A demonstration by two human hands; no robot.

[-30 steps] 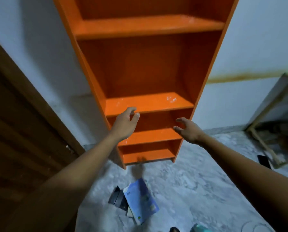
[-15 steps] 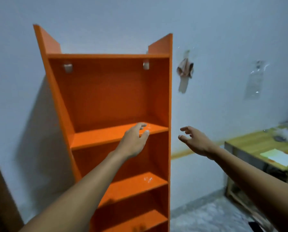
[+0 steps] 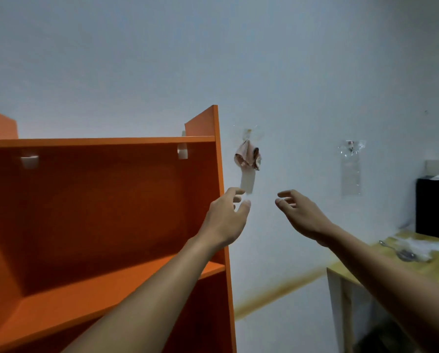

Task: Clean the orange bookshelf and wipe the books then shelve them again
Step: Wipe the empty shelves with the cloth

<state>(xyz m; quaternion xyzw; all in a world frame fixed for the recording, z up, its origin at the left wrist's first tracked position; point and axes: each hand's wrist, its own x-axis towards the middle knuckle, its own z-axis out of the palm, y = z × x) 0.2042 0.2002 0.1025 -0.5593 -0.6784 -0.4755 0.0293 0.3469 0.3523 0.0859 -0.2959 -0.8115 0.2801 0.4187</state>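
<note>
Both hands up w/ fingers spread loose, nothing in them. Left hand (image 3: 226,220) sits right at the front edge of the tall orange wooden bookshelf (image 3: 93,212), fingertips just under a crumpled pinkish cloth (image 3: 247,157) hanging on the pale wall (image 3: 238,59). Right hand (image 3: 300,216) is apart from it, out in front of bare wall. Shelf compartments in view are empty, no books visible. Yellow-green table (image 3: 430,268) w/ a black box (image 3: 435,205) sits on the right.
</note>
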